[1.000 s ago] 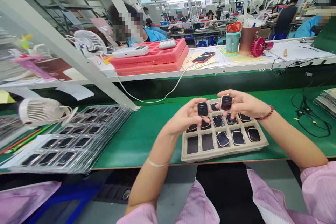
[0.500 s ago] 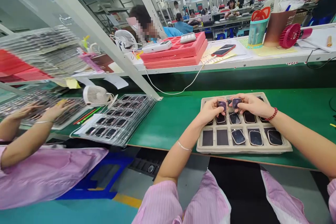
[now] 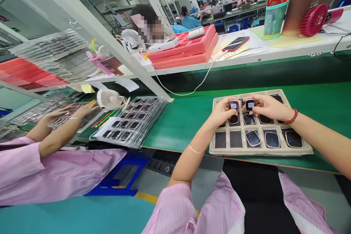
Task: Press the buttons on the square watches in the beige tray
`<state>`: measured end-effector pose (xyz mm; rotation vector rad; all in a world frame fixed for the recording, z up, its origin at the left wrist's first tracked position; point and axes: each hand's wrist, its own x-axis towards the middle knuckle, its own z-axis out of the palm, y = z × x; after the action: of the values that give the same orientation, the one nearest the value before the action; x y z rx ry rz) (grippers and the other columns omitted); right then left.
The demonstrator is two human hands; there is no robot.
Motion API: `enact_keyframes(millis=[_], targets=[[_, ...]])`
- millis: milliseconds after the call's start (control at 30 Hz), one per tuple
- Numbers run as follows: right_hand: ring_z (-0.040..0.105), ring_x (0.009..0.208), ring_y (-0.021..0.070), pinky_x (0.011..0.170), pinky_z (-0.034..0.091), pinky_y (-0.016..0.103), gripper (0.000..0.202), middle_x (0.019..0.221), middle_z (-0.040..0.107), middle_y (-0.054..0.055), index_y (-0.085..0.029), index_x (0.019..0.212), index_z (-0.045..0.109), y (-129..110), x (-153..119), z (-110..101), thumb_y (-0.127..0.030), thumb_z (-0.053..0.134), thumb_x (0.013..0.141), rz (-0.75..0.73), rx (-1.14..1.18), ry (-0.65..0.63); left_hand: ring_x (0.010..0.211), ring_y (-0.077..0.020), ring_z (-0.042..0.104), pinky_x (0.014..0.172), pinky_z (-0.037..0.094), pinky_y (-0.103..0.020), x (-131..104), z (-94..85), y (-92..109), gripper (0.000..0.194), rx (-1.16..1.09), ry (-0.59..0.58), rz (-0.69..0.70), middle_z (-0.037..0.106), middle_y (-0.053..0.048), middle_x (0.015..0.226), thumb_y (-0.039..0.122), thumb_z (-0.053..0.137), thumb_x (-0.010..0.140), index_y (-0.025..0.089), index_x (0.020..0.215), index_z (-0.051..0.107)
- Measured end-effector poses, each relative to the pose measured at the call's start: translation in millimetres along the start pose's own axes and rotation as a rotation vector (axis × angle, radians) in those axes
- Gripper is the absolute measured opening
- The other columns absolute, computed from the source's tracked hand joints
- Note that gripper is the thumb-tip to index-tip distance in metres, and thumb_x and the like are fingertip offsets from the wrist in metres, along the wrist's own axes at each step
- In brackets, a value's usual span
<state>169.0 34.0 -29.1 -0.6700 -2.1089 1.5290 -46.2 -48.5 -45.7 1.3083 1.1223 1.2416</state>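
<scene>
The left hand pinched the left watch and the right hand the right watch, both lit, side by side over the tray's far half, with two vacant near-left compartments lying closer to the left hand.

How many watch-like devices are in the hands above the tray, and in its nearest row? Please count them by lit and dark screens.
Lit devices, one in the left hand, one in the right hand: 2
Dark devices in the nearest row of the tray: 3
Total: 5
</scene>
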Motion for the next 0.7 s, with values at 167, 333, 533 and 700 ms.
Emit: enact_keyframes(millis=[167,333,533,700], targets=[[0.072,0.098,0.0222,0.070,0.064,0.029,0.065,0.133,0.065,0.010,-0.024,0.147,0.052,-0.2,-1.0,-3.1,-0.027,0.068,0.084,0.081,0.203,0.041,0.095,-0.0214,0.072,0.063,0.053,-0.021,0.3,-4.2,-0.7,0.066,-0.085,-0.010,-0.013,0.064,-0.013,0.129,0.041,0.072,0.081,0.022,0.141,0.053],[0.069,0.081,0.0170,0.064,0.060,0.026,0.065,0.104,0.071,0.007,-0.023,0.140,0.058,-1.5,-2.1,-7.8,-0.035,0.078,0.080,0.146,0.281,0.076,0.080,-0.0180,0.073,0.055,0.049,-0.019,2.3,-5.7,-3.0,0.081,-0.125,-0.043,-0.051,0.069,-0.009,0.108,0.045,0.079,0.075,0.022,0.146,0.048],[0.052,0.053,0.0092,0.050,0.051,0.026,0.056,0.096,0.071,0.006,-0.019,0.125,0.067,-6.6,-1.7,-5.6,-0.039,0.079,0.074,0.132,0.133,0.064,0.056,-0.0086,0.064,0.048,0.041,-0.019,0.0,-5.7,1.6,0.084,-0.128,-0.098,-0.078,0.066,-0.003,0.096,0.037,0.086,0.067,0.021,0.142,0.049],[0.057,0.059,0.0147,0.049,0.050,0.029,0.052,0.111,0.071,0.010,-0.023,0.121,0.068,-8.7,-4.6,-2.2,-0.049,0.075,0.076,0.149,-0.052,0.020,0.053,-0.0071,0.062,0.050,0.044,-0.020,-0.9,-5.0,1.0,0.084,-0.138,-0.136,-0.086,0.063,0.000,0.092,0.037,0.088,0.065,0.022,0.139,0.051]])
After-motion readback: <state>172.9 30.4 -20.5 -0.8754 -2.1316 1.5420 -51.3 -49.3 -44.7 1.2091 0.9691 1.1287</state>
